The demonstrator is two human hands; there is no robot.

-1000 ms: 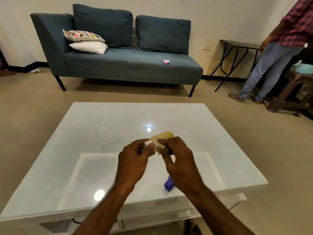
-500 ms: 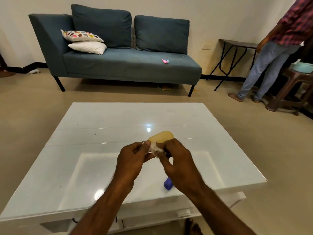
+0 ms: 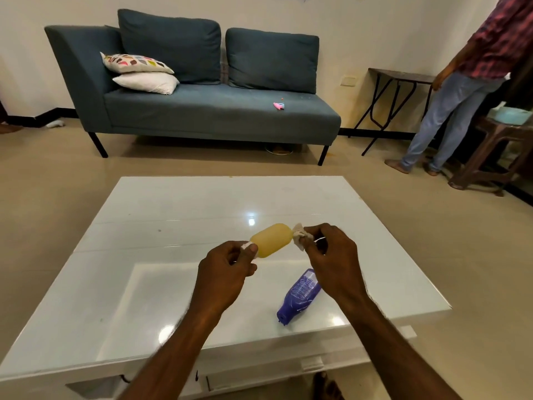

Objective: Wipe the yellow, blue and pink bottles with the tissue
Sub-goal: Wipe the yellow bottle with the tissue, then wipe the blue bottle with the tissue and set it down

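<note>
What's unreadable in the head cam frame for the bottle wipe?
- Pink bottle: not in the head view.
- Yellow bottle cap: covered by left hand fingers.
- Tissue: mostly bunched inside right hand.
- Blue bottle label: too small to read.

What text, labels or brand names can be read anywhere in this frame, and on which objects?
Blue bottle, lying on the white table: a white printed label block, too small and blurred to read.
Yellow bottle, held in the left hand: no print visible.
Tissue, in the right hand: no print.
No other readable words, numbers or signs anywhere.
</note>
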